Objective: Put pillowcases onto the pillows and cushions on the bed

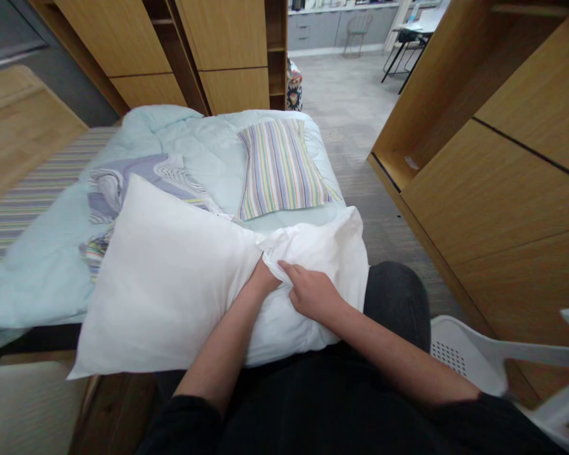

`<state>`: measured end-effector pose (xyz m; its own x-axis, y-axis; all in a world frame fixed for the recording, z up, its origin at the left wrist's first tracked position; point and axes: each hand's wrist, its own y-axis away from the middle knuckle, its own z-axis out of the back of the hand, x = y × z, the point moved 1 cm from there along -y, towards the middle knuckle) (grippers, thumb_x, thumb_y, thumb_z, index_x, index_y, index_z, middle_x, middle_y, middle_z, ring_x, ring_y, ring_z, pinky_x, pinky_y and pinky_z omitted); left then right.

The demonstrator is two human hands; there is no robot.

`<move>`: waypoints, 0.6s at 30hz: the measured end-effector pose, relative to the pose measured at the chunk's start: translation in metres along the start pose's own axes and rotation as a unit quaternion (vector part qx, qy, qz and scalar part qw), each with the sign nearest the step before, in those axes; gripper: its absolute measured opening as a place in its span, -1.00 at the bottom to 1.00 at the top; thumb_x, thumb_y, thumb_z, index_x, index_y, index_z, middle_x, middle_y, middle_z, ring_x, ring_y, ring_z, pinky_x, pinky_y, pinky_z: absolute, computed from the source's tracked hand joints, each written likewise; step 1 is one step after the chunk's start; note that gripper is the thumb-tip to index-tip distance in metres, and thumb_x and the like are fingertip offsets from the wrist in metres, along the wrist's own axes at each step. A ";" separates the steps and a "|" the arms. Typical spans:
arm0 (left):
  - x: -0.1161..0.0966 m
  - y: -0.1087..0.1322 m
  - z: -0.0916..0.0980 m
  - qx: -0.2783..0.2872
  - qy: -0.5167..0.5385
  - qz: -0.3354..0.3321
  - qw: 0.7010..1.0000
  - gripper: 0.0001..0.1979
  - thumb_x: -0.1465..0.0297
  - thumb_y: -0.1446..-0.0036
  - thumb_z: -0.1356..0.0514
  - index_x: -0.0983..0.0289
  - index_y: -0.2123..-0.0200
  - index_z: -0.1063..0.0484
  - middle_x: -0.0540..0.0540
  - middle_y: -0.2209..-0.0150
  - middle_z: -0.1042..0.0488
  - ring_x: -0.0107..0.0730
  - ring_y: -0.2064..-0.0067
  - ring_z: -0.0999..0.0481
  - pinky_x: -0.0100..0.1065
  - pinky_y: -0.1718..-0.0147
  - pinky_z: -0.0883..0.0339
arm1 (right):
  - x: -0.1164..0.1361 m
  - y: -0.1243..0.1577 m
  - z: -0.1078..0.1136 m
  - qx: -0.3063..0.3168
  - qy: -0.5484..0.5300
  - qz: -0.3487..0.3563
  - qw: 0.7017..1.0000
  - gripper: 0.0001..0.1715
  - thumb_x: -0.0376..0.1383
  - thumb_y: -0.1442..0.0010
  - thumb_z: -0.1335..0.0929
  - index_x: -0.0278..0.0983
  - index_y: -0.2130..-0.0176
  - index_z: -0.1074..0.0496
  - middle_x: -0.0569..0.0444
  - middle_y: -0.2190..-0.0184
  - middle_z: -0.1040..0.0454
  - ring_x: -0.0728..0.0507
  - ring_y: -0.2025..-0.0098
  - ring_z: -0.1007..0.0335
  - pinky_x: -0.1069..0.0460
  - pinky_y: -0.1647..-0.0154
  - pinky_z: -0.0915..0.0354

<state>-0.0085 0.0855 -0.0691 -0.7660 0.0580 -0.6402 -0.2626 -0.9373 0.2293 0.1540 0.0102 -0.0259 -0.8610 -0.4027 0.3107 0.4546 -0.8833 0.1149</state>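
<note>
Left hand (263, 281) — fingers hidden under loose white pillowcase (308, 243), grip cannot be told; right hand (313, 294) fingers together, pinching fold of same case; white pillow (171, 278) across lap, right end inside case; striped pillow (282, 170) beyond, on pale blue duvet (42, 284).

Right of the right hand (313, 292), past the white cotton pillowcase (313, 243), a grey carpeted floor (398, 234) leaves a passable gap before the tall oak-veneer cabinet panel (493, 196). Left of the left hand (263, 281), the plump white pillow (171, 278) blocks the way. Ahead, a narrow band of pale aqua quilt (284, 222) reaches the striped pillow (279, 170). Lower right, a dark-clothed knee (398, 303) and a white plastic chair (464, 360) crowd the space.
</note>
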 end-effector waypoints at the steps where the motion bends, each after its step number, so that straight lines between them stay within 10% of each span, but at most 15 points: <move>1: 0.000 0.001 0.007 0.007 -0.016 -0.060 0.998 -0.58 0.30 -0.38 -0.11 0.39 -0.09 -0.64 0.27 -0.11 -0.65 -0.24 -0.15 -0.60 -0.33 -0.28 -0.39 | -0.010 0.015 -0.004 0.004 -0.004 -0.012 1.000 -0.10 -0.33 -0.32 -0.31 -0.24 -0.55 -0.07 -0.18 -0.21 -0.50 -0.27 0.00 -0.58 -0.09 -0.01 -0.45; 6: -0.004 0.080 0.035 -0.026 -0.172 -0.216 0.961 -0.38 0.29 -0.34 -0.30 0.33 -0.40 -0.39 0.35 -0.50 -0.24 0.14 -0.58 -0.06 0.15 -0.54 0.01 | -0.044 0.078 -0.036 -0.007 -0.057 -0.092 0.994 -0.17 -0.37 -0.28 -0.30 -0.34 -0.48 -0.17 -0.22 -0.28 -0.46 -0.30 -0.11 -0.55 -0.11 -0.11 -0.42; 8: -0.008 0.126 0.034 0.018 -0.118 -0.201 0.972 -0.55 0.31 -0.38 -0.26 0.26 -0.28 -0.51 0.30 -0.40 -0.41 0.07 -0.47 -0.29 0.06 -0.45 -0.19 | -0.049 0.089 -0.043 -0.021 -0.069 -0.123 0.990 -0.38 -0.35 -0.32 -0.28 -0.35 -0.33 -0.33 -0.20 -0.19 -0.51 -0.29 -0.08 -0.55 -0.10 -0.06 -0.41; 11: -0.005 0.173 0.009 0.227 0.052 -0.145 0.962 -0.74 0.21 -0.43 -0.21 0.20 0.10 -0.67 0.12 0.10 -0.68 -0.21 0.03 -0.64 -0.27 -0.06 -0.48 | -0.048 0.085 -0.042 -0.020 -0.075 -0.131 0.988 -0.68 -0.33 -0.33 -0.27 -0.30 -0.04 -0.44 -0.09 0.04 -0.55 -0.26 0.04 -0.54 -0.07 0.04 -0.36; 13: 0.009 0.180 -0.016 0.280 0.099 -0.052 0.954 -0.62 0.11 -0.44 -0.17 0.23 0.20 -0.68 0.10 0.24 -0.68 -0.21 0.16 -0.65 -0.28 0.04 -0.47 | -0.043 0.072 -0.035 -0.024 -0.078 -0.112 0.990 -0.77 -0.33 -0.32 -0.27 -0.28 0.05 -0.43 -0.06 0.10 -0.53 -0.24 0.07 -0.51 -0.05 0.06 -0.32; 18: 0.040 0.149 -0.075 0.206 0.247 0.078 0.944 -0.47 0.02 -0.36 -0.18 0.32 -0.08 -0.65 0.24 -0.10 -0.67 0.04 -0.18 -0.60 -0.08 -0.27 -0.37 | -0.016 0.037 -0.018 -0.032 -0.075 -0.039 0.996 -0.81 -0.39 -0.29 -0.27 -0.26 0.10 -0.38 -0.01 0.14 -0.48 -0.18 0.14 -0.43 -0.02 0.13 -0.25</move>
<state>-0.0345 -0.0770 -0.1155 -0.4743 -0.3319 -0.8154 -0.4523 -0.7028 0.5491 0.1801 -0.0207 -0.0438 -0.8470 -0.2957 0.4417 0.3677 -0.9260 0.0852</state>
